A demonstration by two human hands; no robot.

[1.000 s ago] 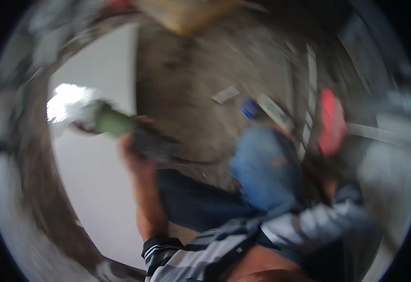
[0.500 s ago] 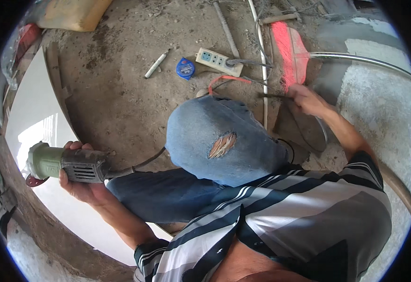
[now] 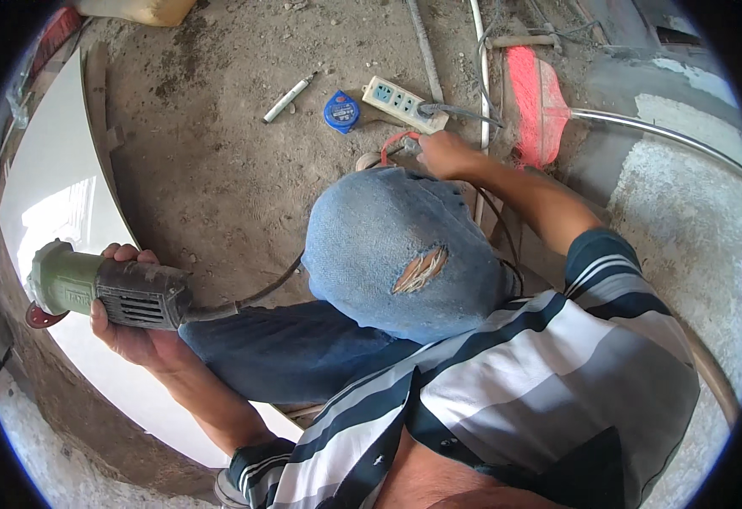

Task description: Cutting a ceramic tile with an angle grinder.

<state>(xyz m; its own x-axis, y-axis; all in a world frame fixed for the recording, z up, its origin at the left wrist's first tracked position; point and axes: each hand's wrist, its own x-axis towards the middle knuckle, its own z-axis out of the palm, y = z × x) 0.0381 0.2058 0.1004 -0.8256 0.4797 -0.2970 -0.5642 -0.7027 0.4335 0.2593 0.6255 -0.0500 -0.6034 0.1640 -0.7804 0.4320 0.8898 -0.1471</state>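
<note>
An angle grinder (image 3: pixel 117 288), green at the head and black along the body, is gripped in my left hand (image 3: pixel 138 339). A dark red disc (image 3: pixel 47 316) shows under its head. The grinder is held over the pale, glossy board (image 3: pixel 91 356) on the left. My right hand (image 3: pixel 446 155) reaches just past my knee, beside the power strip (image 3: pixel 405 103) and touching or close to a red loop (image 3: pixel 392 146). Its fingers are bent around something greyish that I cannot make out. A dark cord (image 3: pixel 500 222) passes beneath my right forearm.
A blue tape measure (image 3: pixel 341 112) and a white marker pen (image 3: pixel 290 97) lie on the dirt floor. A pink broom (image 3: pixel 534 106) with a metal handle is at the right, near a white pipe (image 3: pixel 484 76). A concrete slab (image 3: pixel 676 204) edges the right side.
My right hand has moved left from beside the broom to the floor near the power strip. My left hand keeps hold of the grinder, which has shifted slightly left in view.
</note>
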